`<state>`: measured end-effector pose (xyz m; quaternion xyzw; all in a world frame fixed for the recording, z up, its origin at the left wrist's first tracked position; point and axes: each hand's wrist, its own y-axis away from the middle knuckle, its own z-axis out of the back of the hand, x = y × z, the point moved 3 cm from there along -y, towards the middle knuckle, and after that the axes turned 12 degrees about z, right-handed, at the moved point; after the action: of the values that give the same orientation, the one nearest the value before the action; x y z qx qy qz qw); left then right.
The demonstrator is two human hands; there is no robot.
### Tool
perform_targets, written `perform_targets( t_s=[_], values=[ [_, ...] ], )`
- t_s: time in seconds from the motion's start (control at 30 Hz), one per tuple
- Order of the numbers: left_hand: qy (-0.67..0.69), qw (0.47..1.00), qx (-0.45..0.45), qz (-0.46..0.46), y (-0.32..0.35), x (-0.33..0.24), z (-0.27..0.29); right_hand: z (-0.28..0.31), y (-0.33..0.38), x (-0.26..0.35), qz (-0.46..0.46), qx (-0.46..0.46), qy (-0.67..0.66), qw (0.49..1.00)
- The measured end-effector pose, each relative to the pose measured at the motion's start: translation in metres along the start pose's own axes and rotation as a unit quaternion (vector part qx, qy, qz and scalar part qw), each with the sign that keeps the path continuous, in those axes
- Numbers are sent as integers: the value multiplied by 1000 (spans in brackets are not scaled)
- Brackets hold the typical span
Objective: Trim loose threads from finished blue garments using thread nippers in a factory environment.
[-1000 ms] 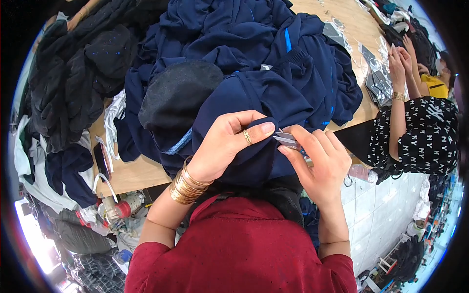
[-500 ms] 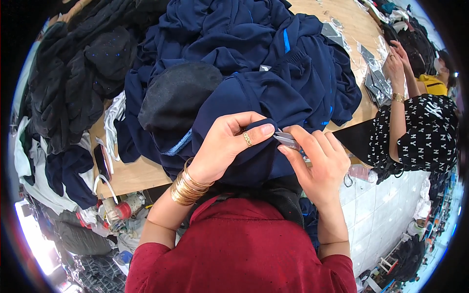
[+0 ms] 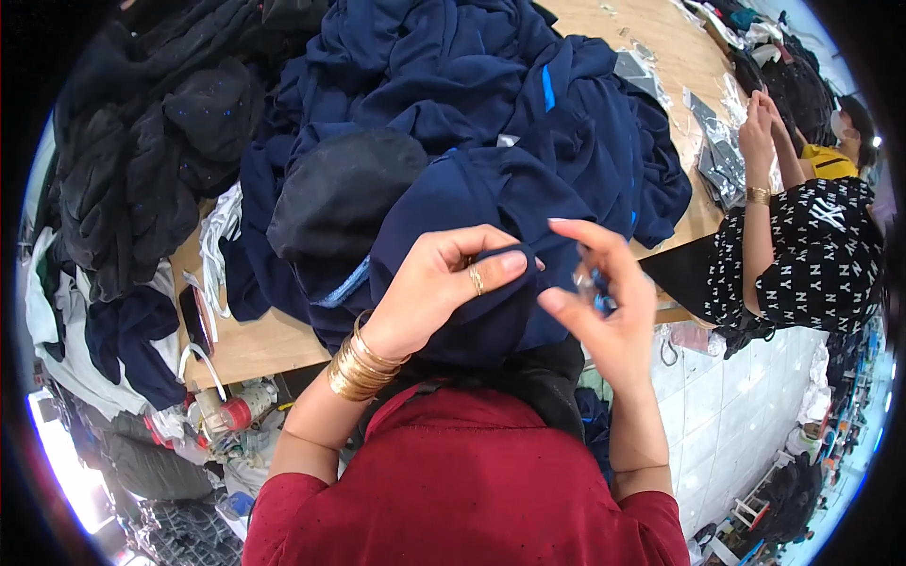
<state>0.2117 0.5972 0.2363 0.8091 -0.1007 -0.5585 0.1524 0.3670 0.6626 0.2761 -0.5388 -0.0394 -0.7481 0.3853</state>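
Note:
My left hand (image 3: 442, 288) pinches a folded edge of a navy garment (image 3: 472, 193) between thumb and fingers, just in front of my body. To its right, my right hand (image 3: 615, 330) has its index finger and thumb spread, with small thread snips (image 3: 598, 283) held within the other fingers. Motion blur and the fingers hide most of the snips; a blue part and a shiny part show. A black cloth piece (image 3: 344, 193) with a blue edge strip lies at the left of the garment. Both hands are apart from each other.
A large navy garment pile (image 3: 425, 57) covers the wooden table (image 3: 269, 347). Black clothes (image 3: 123, 141) and a phone (image 3: 195, 316) lie at left. Tags in clear plastic (image 3: 722, 170) lie at right, near a co-worker in a black patterned shirt (image 3: 802, 250).
My right hand has drawn slightly right, away from the pinched edge, and its index finger and thumb have spread. The snips have moved from the fingertips back into the hand. My left hand keeps its pinch.

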Motion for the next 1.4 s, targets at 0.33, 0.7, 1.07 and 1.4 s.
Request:
perform_targets(
  t_s=[0.33, 0.7, 1.07, 1.4],
  values=[
    [-377, 906, -52, -185, 15, -26, 10, -12, -9, -1, 26, 130, -15, 991],
    [-459, 796, -236, -315, 41, -52, 38, 30, -17, 8, 55, -51, -14, 997],
    [-489, 747, -339, -298, 37, -32, 66, 23, -9, -83, -13, -150, 161, 975],
    [-524, 744, -321, -262, 18, -3, 78, 11, 4, -101, -2, -109, 227, 968]
  ],
)
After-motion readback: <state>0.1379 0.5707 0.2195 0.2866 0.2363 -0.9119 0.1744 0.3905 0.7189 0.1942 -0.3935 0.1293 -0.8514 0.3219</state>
